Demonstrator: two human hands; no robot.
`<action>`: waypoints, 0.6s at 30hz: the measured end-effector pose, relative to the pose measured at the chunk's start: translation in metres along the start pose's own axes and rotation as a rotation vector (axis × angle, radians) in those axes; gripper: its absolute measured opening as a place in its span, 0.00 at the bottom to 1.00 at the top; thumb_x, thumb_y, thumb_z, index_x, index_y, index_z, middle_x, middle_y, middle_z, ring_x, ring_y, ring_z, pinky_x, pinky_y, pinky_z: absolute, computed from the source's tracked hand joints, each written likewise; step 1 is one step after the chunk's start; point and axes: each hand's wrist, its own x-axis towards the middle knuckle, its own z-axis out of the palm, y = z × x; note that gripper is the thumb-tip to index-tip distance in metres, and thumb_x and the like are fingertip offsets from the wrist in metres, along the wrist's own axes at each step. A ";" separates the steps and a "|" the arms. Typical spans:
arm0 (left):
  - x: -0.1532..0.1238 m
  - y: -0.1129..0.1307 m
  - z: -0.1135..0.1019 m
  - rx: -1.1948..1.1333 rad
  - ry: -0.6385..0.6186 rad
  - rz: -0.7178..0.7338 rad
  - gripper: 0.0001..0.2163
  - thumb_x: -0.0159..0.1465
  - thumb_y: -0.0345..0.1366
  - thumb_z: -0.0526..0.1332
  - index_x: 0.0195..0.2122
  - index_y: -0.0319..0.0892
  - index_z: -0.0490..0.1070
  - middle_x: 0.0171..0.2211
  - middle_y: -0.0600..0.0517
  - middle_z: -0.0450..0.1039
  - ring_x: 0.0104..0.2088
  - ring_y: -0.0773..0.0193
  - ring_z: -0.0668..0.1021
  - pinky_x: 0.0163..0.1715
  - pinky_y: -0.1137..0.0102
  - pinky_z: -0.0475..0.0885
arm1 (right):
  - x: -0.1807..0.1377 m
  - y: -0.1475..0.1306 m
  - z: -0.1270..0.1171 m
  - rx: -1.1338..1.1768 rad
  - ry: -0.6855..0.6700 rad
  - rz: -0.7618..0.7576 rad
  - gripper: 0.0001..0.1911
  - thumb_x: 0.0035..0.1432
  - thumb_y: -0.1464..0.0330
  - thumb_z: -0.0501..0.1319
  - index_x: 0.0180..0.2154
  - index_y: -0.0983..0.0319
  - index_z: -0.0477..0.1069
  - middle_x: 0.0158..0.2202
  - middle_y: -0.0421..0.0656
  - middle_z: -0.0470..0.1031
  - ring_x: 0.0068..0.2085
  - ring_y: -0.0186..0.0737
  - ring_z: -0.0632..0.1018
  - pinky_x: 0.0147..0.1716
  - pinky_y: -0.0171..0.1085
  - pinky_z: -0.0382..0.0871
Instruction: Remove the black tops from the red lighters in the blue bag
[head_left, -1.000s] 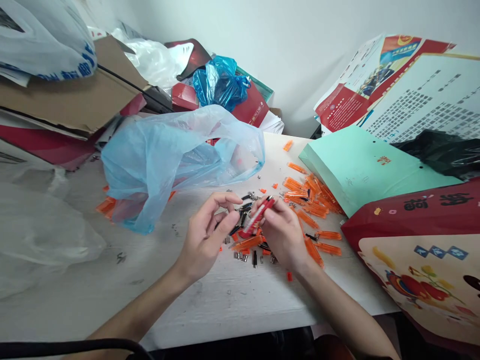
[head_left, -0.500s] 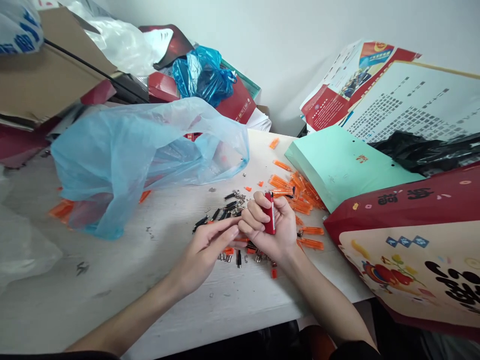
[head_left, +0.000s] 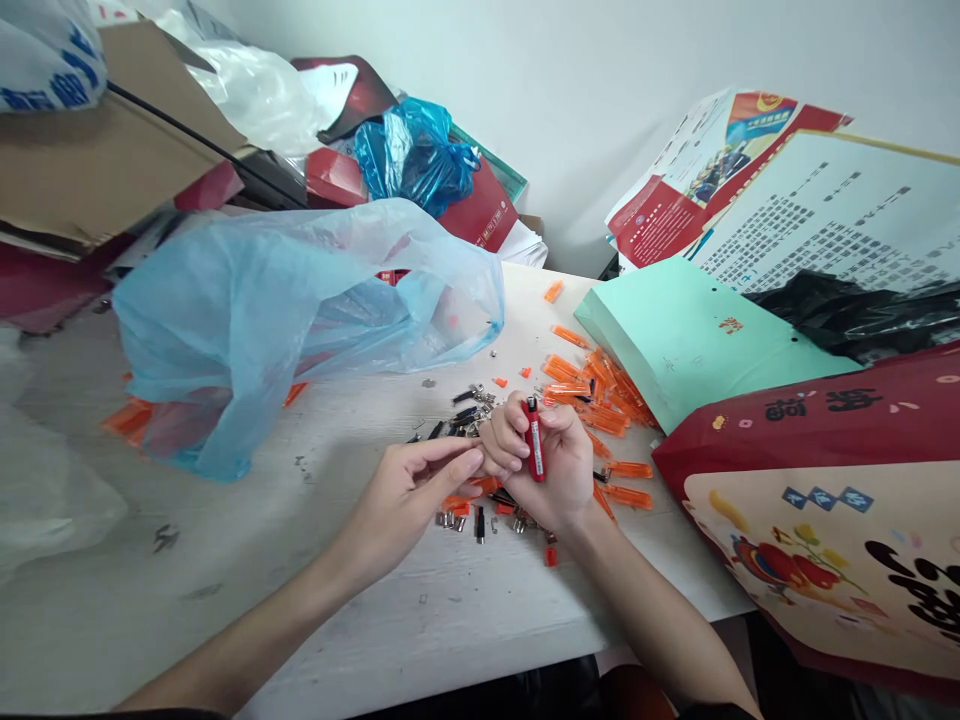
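Note:
My right hand point(head_left: 551, 470) is closed round a red lighter point(head_left: 533, 440), held upright above the white table point(head_left: 450, 610). My left hand point(head_left: 409, 495) lies just to its left, fingers pressed together and reaching toward the right hand's fingers; whether they pinch a small part I cannot make out. Under both hands lie small black and metal parts point(head_left: 461, 415). Several orange lighter bodies point(head_left: 592, 385) are scattered to the right of the hands.
A light blue plastic bag point(head_left: 285, 310) with orange pieces under it lies at the left. A mint green folder point(head_left: 690, 335) and a red printed bag point(head_left: 840, 480) crowd the right side. Cardboard point(head_left: 97, 160), papers and a dark blue bag point(head_left: 416, 155) pile at the back.
A second ago the lighter was tilted between both hands. The right hand has since turned it upright, and the left hand has dropped lower with its fingers drawn together toward the right hand.

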 end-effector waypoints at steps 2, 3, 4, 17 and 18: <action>0.001 0.001 -0.002 0.029 0.013 0.004 0.12 0.69 0.46 0.68 0.43 0.46 0.88 0.40 0.47 0.88 0.38 0.53 0.88 0.44 0.56 0.88 | 0.001 0.000 0.001 -0.030 0.013 -0.003 0.12 0.54 0.56 0.57 0.26 0.55 0.60 0.19 0.34 0.50 0.22 0.38 0.52 0.22 0.36 0.55; 0.001 0.001 -0.002 0.041 0.016 0.004 0.12 0.68 0.46 0.69 0.43 0.46 0.88 0.40 0.47 0.88 0.39 0.52 0.89 0.44 0.56 0.88 | 0.001 0.000 0.001 -0.036 0.015 -0.005 0.12 0.54 0.56 0.57 0.26 0.55 0.60 0.19 0.34 0.50 0.22 0.38 0.52 0.22 0.36 0.55; 0.001 0.002 -0.003 0.052 0.019 0.003 0.12 0.68 0.46 0.69 0.43 0.46 0.88 0.40 0.47 0.88 0.40 0.51 0.89 0.44 0.56 0.88 | 0.001 0.000 0.001 -0.039 0.014 -0.007 0.12 0.54 0.56 0.57 0.26 0.55 0.61 0.19 0.34 0.50 0.22 0.38 0.52 0.22 0.36 0.55; 0.005 0.003 -0.008 0.021 0.045 0.017 0.06 0.66 0.41 0.71 0.38 0.46 0.85 0.33 0.49 0.87 0.35 0.56 0.87 0.38 0.65 0.84 | 0.001 0.003 0.002 -0.055 -0.023 -0.057 0.09 0.56 0.59 0.55 0.28 0.57 0.62 0.20 0.35 0.53 0.22 0.37 0.58 0.22 0.36 0.58; 0.004 0.002 -0.008 0.037 0.076 0.016 0.06 0.65 0.41 0.71 0.37 0.45 0.84 0.32 0.49 0.86 0.33 0.57 0.86 0.34 0.67 0.82 | 0.000 0.004 0.002 -0.061 -0.038 -0.065 0.09 0.57 0.59 0.55 0.29 0.57 0.62 0.20 0.34 0.54 0.21 0.36 0.60 0.22 0.36 0.59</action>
